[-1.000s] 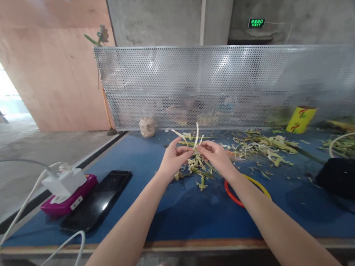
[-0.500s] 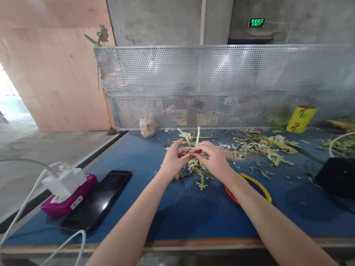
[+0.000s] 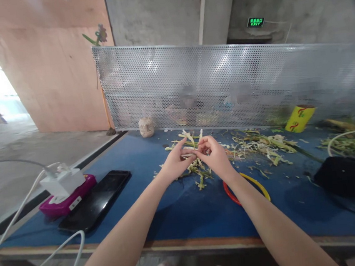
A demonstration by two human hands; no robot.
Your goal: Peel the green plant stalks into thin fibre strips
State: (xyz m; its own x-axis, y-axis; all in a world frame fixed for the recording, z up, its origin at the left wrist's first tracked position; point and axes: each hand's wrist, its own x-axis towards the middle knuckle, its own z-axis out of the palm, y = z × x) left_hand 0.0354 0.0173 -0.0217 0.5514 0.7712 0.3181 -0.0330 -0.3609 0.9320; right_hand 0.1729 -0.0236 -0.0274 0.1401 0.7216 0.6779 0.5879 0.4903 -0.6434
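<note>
My left hand [image 3: 177, 160] and my right hand [image 3: 211, 151] meet above the blue table [image 3: 178, 210]. Between thumb and fingers of the left hand lies a pale, thin plant stalk [image 3: 193, 138], its whitish ends sticking up past the fingertips. The right thumb and forefinger pinch at the same piece, the other fingers curled in. Fingers cover most of it, so its exact kind is unclear. Below and behind the hands is a loose heap of green and pale plant scraps [image 3: 201, 176]. Near my right forearm lies a red and yellow ring [image 3: 257, 180], partly hidden by the arm.
More scraps [image 3: 266, 143] spread to the right, near a yellow roll [image 3: 300, 118] and a black box-like object [image 3: 346, 176]. On the left are a black phone [image 3: 98, 201], a purple power strip [image 3: 67, 198] with a white charger, and cables. A perforated metal screen [image 3: 165, 67] stands behind.
My right hand has turned slightly, its fingers now curling more beside the stalk. The left hand stays almost in place. The view has shifted a little.
</note>
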